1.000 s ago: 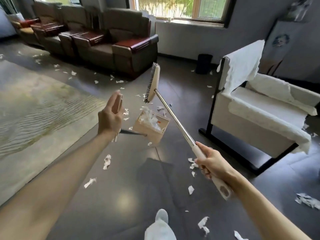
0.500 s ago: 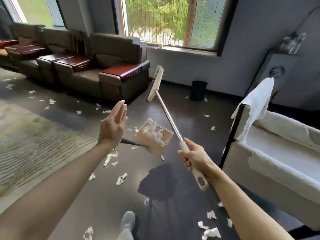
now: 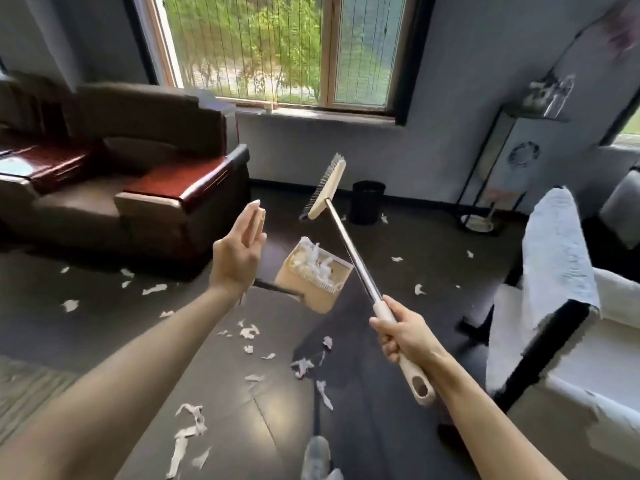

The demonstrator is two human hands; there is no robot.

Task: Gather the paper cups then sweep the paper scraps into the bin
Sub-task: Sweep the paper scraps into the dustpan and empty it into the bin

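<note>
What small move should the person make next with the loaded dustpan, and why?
Probably carry the dustpan forward to the black bin by the wall and tip it in: the left hand holds it lifted and full of paper scraps, while the right hand holds the broom raised off the floor.

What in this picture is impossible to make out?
Head view:
1. Inside of the round black waste bin: too distant, and hidden by its own wall.
2. How the left hand holds the beige plastic dustpan: the hand covers its handle.
3. Ornaments on the tall grey shelf: blurred.
4. The person's pale shoe: cut off by the bottom edge.
Plain, though: the right hand grips the steel-shafted beige broom.
</note>
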